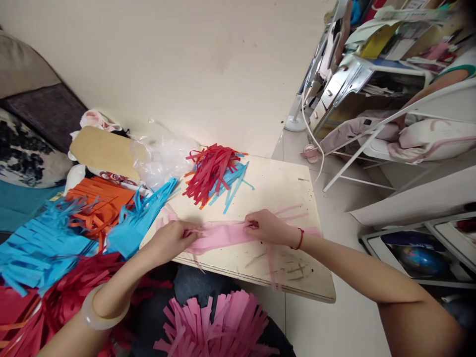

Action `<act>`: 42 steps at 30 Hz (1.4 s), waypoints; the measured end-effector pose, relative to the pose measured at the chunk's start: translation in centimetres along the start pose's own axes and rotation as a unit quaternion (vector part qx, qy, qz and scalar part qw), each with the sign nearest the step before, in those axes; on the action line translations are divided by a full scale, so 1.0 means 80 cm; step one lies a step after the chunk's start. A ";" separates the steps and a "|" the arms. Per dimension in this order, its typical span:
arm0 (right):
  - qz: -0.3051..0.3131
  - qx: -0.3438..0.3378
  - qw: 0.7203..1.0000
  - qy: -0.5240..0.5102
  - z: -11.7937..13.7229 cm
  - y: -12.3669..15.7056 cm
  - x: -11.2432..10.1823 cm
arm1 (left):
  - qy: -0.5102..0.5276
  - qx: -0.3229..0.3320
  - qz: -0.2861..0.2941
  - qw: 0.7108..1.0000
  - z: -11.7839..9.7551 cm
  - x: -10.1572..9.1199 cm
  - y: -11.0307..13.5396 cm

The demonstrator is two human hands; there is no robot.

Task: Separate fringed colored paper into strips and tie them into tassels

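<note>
A strip of pink tissue paper with fringed ends lies across the small wooden table. My left hand pinches its left part between thumb and fingers. Near the right part, my right hand pinches the paper's upper edge. Loose pink fringe trails out past both hands, some of it hanging over the table's front edge. Behind the strip rests a bundle of red fringed paper, with blue fringe and a little orange under it. A fringed pink bundle sits on my lap.
Left of the table lie blue fringed paper, orange fringed paper and red fringed paper. Clear plastic bags stand by the wall. At right, another person sits on a white folding chair near a cluttered desk.
</note>
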State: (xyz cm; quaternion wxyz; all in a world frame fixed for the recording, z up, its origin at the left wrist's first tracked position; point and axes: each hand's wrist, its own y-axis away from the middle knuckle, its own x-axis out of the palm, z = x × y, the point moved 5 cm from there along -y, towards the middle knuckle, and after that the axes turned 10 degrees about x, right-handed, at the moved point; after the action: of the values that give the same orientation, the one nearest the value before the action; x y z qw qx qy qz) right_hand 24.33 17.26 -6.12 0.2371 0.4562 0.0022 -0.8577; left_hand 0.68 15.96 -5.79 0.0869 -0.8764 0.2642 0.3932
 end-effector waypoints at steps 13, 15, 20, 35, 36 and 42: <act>0.040 -0.092 0.995 -0.006 0.002 0.018 -0.007 | -0.093 0.187 -0.002 0.978 -0.049 0.030 -0.011; 0.081 -0.137 0.987 0.011 0.008 0.027 -0.010 | -0.081 0.170 0.003 0.982 -0.049 0.036 -0.012; 0.086 -0.097 0.990 0.062 0.014 0.028 -0.007 | -0.068 0.159 -0.015 0.985 -0.051 0.039 -0.002; 0.051 -0.042 0.990 0.126 0.019 0.006 0.003 | -0.345 0.306 -0.107 0.881 -0.089 0.093 0.031; 0.057 -0.046 0.988 0.135 0.020 0.003 0.002 | -0.350 0.304 -0.094 0.881 -0.089 0.103 0.031; 0.083 -0.048 0.983 0.157 0.026 -0.004 -0.004 | -0.358 0.256 -0.087 0.894 -0.073 0.126 0.035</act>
State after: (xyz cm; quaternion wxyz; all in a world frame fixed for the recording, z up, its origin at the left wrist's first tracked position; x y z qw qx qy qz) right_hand 22.68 17.23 -4.75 0.3263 0.5720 0.0427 -0.7514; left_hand 8.50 7.49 -9.07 0.4305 -0.6433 0.2297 0.5900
